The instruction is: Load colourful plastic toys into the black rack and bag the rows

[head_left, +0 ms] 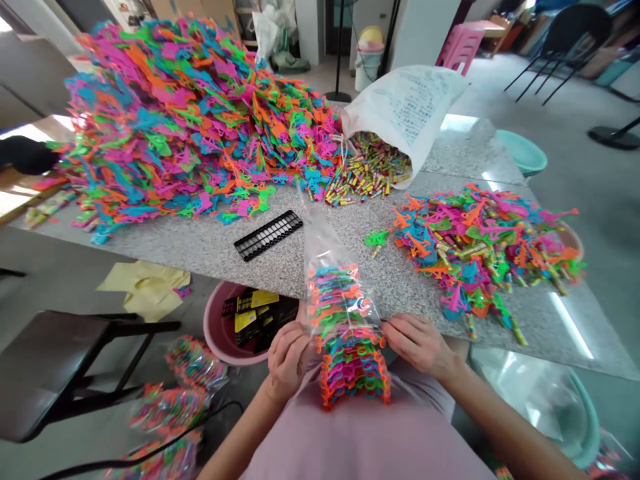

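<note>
A clear plastic bag [325, 240] lies over the table's front edge, its narrow end pointing away from me. Its opening is around the far part of a stack of bright plastic toy pieces [355, 373]; the near part sticks out against my clothes. My left hand [289, 357] is closed on the bag's left edge, beside the stack. On the other side, my right hand [420, 343] pinches the bag's right edge between thumb and fingers. A black slotted rack [269, 235] lies on the table beyond my left hand.
A large heap of coloured toy pieces [190, 127] covers the table's back left. A white sack [410, 107] spills small printed tubes [370, 170]. Toys with tubes [480, 247] lie at right. Below left are a pink basin [213, 333], filled bags [170, 407] and a stool [50, 367].
</note>
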### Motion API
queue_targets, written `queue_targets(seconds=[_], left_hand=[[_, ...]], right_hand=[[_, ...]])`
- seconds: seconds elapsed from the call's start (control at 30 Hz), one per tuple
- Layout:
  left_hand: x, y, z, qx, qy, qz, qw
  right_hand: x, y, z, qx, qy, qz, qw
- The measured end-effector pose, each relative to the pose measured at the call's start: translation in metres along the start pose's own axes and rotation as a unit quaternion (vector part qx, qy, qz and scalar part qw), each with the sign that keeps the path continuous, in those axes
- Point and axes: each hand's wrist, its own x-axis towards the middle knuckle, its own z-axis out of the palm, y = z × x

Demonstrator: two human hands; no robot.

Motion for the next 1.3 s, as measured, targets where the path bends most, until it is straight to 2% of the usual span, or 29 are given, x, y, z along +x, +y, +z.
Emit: queue_targets(seconds=[0.1, 0.23, 0.47, 0.63, 0.7, 0.77, 0.83, 0.9, 0.97, 1.0, 1.1, 1.2, 1.3], left_hand=[[-0.011, 0.003, -0.001, -0.024, -0.025, 0.026, 0.999], [-0.021, 0.008, 0.004, -0.028, -0.021, 0.052, 0.998], [-0.036, 0.016, 0.005, -0.034, -0.051, 0.014, 0.998], [-0.046, 0.029, 0.000, -0.024, -0.024, 0.009, 0.999], [-0.042, 0.035, 0.002, -0.013, -0.001, -0.004, 1.000], [-0.025, 0.038, 0.005, -0.002, 0.024, -0.015, 1.000], [0.008, 0.036, 0.007, 0.007, 0.043, -0.022, 0.999], [0.055, 0.031, 0.004, 0.015, 0.053, -0.016, 0.998], [0.108, 0.030, -0.006, 0.021, 0.068, -0.008, 0.997], [0.133, 0.032, -0.014, 0.021, 0.066, -0.010, 0.998], [0.187, 0.048, -0.043, -0.027, 0.002, -0.087, 0.996], [0.211, 0.065, -0.064, -0.094, -0.033, -0.151, 0.983], [0.228, 0.076, -0.078, -0.069, -0.039, -0.155, 0.985]], right_hand=[[-0.012, -0.010, 0.006, -0.008, 0.055, 0.003, 0.998], [-0.029, -0.028, 0.020, -0.026, 0.113, -0.010, 0.993], [-0.038, -0.040, 0.021, -0.011, 0.081, -0.003, 0.997], [-0.036, -0.049, 0.017, 0.023, 0.048, -0.002, 0.999], [-0.033, -0.055, 0.017, 0.036, 0.056, -0.006, 0.998], [-0.021, -0.057, 0.016, 0.053, 0.082, 0.025, 0.995], [0.003, -0.053, 0.007, 0.075, 0.099, 0.111, 0.986], [0.039, -0.040, -0.012, 0.110, 0.103, 0.215, 0.965], [0.080, -0.026, -0.040, 0.171, 0.097, 0.280, 0.940], [0.100, -0.021, -0.056, 0.210, 0.086, 0.291, 0.929], [0.142, -0.018, -0.098, 0.307, 0.043, 0.286, 0.907], [0.162, -0.026, -0.118, 0.370, 0.051, 0.303, 0.877], [0.176, -0.032, -0.128, 0.403, 0.075, 0.313, 0.856]])
